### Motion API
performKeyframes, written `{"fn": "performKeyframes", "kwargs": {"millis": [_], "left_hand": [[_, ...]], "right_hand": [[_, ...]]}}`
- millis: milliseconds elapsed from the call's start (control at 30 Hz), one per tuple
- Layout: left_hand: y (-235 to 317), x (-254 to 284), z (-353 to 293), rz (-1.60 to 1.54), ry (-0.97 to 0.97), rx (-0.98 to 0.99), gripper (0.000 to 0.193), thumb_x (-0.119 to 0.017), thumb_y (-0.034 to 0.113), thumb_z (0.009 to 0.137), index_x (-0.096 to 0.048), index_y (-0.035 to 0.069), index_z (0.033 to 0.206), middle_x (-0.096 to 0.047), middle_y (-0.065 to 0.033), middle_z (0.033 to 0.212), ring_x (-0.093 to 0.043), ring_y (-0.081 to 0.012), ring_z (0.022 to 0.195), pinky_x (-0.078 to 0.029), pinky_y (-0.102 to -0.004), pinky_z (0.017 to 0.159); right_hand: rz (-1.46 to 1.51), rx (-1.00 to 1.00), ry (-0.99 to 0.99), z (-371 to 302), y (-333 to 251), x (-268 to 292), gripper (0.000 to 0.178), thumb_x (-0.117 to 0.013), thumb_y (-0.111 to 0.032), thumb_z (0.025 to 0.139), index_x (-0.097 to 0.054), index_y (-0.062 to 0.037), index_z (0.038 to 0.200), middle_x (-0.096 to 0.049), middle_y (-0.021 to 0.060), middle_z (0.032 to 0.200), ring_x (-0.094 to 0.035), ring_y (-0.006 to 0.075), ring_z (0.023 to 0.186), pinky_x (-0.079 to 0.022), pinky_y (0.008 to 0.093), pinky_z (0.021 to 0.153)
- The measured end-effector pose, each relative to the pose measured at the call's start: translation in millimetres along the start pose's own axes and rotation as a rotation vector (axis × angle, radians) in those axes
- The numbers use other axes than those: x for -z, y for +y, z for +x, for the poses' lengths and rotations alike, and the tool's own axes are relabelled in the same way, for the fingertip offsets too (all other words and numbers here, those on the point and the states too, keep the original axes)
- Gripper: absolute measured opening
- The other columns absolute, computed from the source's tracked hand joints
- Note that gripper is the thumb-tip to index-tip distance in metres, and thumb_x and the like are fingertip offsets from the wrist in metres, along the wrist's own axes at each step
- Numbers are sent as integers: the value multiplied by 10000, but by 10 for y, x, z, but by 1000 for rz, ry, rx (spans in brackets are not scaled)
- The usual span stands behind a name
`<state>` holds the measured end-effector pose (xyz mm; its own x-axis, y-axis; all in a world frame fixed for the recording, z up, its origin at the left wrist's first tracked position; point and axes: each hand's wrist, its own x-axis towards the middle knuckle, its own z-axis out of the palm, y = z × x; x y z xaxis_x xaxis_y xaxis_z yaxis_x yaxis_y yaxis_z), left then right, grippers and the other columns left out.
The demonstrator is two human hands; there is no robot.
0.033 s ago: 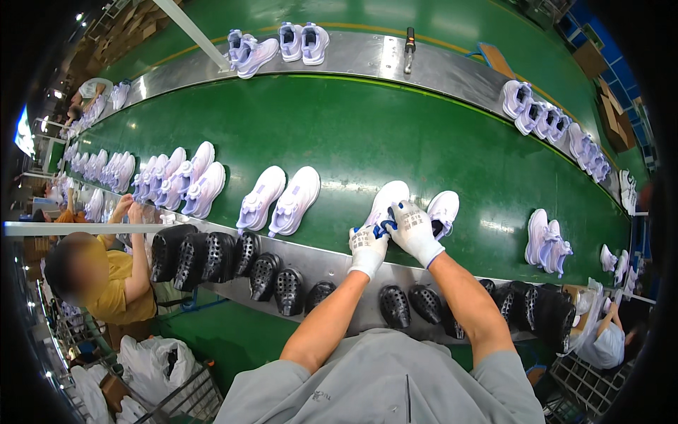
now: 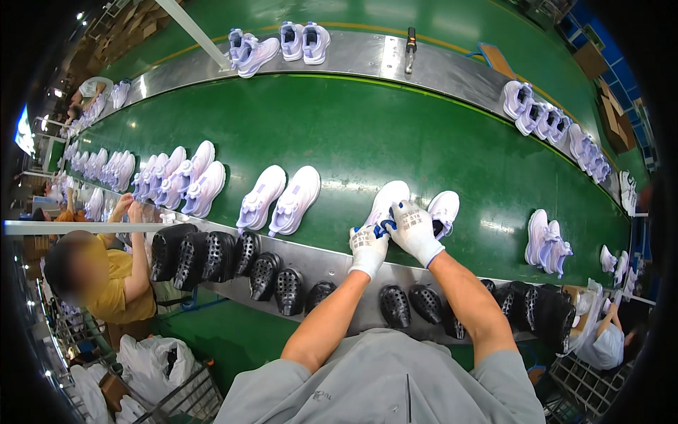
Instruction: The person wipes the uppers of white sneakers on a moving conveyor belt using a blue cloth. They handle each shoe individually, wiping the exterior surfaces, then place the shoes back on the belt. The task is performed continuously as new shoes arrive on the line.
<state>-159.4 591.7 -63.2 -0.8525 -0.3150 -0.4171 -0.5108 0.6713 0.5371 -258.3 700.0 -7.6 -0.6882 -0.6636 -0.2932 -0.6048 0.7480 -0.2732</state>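
Note:
A white-and-lilac sneaker rests on the green belt in front of me, toe pointing away. Its heel end is hidden under both my hands. My left hand, in a white glove with blue fingertips, grips the shoe near its opening with bent fingers. From the other side my right hand, gloved the same way, pinches at the same spot, its fingertips meeting the left ones. What exactly lies between the fingertips is too small to make out. Just right of my right hand sits another sneaker, partly covered by that hand.
To the left stands a sneaker pair; another pair is at right. Black perforated shoe forms line the metal ledge before me. Beyond the belt, a metal shelf bears sneakers and a black-handled tool. A co-worker sits left.

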Motion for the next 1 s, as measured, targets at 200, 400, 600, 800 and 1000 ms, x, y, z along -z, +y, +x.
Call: {"fn": "performKeyframes", "kwargs": {"millis": [200, 400, 600, 800, 1000], "left_hand": [[-108, -55, 8, -16, 34, 3, 299, -629, 357, 924, -771, 112, 1017, -744, -157, 1052, -662, -328, 1062, -394, -483, 1029], [-121, -40, 36, -23, -2, 38, 296, -593, 357, 944, -769, 137, 1033, -756, -156, 1031, -670, -337, 1069, -392, -482, 1086], [-208, -54, 12, -26, 98, 9, 310, -620, 372, 940, -769, 141, 1084, -744, -162, 1082, -669, -349, 1075, -394, -499, 1080], [-240, 45, 1, -75, 84, -9, 349, -669, 360, 906, -764, 73, 1079, -726, -179, 1146, -645, -353, 1120, -379, -489, 1087], [-286, 94, -7, -94, 78, -51, 314, -654, 343, 914, -764, 65, 1010, -726, -179, 1103, -647, -367, 1061, -386, -497, 1054]], "right_hand": [[-192, 245, -95, 162, 70, 283, 365, -695, -423, 925, -697, -82, 1058, -682, 151, 1042, -679, 328, 991, -546, 449, 844], [-175, 233, -213, 294, -1, 230, 445, -579, -469, 988, -749, -57, 980, -744, 163, 958, -730, 311, 885, -568, 451, 778], [114, -223, -119, 198, -144, 35, 558, -540, -543, 1001, -776, -40, 952, -763, 192, 893, -746, 366, 859, -574, 466, 819], [273, 71, 53, -88, 48, -62, 581, -734, -224, 892, -576, -67, 1429, -612, 245, 1265, -595, 409, 1198, -471, 468, 1057], [306, 138, 134, 59, 74, -304, 432, -692, -271, 928, -653, -5, 1266, -651, 233, 1204, -625, 368, 1156, -500, 456, 1010]]}}
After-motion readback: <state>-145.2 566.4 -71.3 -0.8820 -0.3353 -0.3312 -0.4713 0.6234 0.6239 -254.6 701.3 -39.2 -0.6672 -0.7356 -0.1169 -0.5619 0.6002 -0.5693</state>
